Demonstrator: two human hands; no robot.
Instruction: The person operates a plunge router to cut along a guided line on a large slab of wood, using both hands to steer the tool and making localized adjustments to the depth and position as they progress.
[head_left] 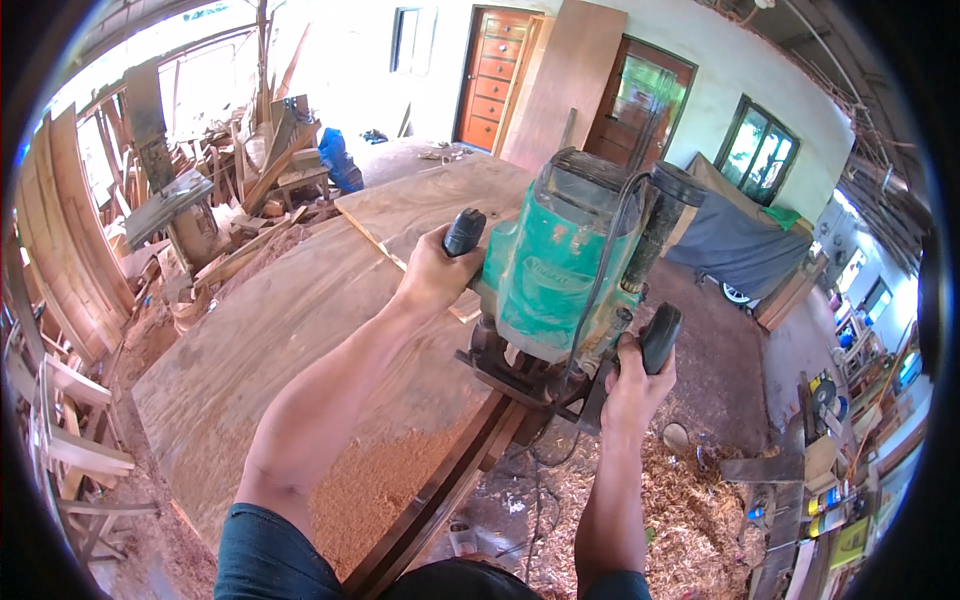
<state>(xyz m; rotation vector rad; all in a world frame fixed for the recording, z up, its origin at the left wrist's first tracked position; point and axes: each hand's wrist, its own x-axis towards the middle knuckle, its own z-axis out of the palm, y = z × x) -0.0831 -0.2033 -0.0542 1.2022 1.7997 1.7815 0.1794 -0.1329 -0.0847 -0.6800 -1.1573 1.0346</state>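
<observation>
A large green plunge router [555,270] with a black top stands on a dark brown wooden beam [440,490]. My left hand [440,270] is wrapped round the router's left black handle. On the other side, my right hand [637,385] grips its right black handle. The router's dark base sits at the beam's far end as I see it; the cutter is hidden beneath it. A black power cord [600,270] hangs down the front of the body and on toward the floor.
A big plywood sheet [290,370] with sawdust lies to the left of the beam. Wood shavings [590,500] cover the floor at right. Scrap wood [270,180] is heaped at far left. A tarp-covered vehicle [745,245] stands at far right; tools and cans [825,500] line the right side.
</observation>
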